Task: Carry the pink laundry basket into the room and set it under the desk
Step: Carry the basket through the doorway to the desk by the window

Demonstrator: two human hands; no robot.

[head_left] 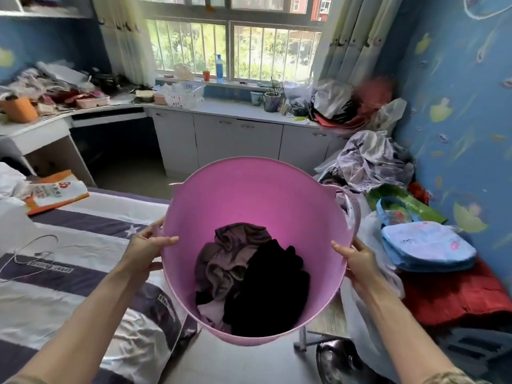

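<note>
I hold the pink laundry basket [249, 189] up in front of me, off the floor, tilted so its inside shows. Brown and black clothes [249, 275] lie in its bottom. My left hand [149, 245] grips the left rim, thumb inside. My right hand [357, 259] grips the right rim the same way. The white desk [41, 126] stands at the back left, with a dark open space [116, 151] beneath its top, some way beyond the basket.
A bed with a striped cover [69, 273] fills the left. White cabinets [238, 139] run under the window. Piles of clothes [371, 159], a blue bag [426, 245] and a red cloth [454, 295] crowd the right. A narrow floor strip [133, 176] leads toward the desk.
</note>
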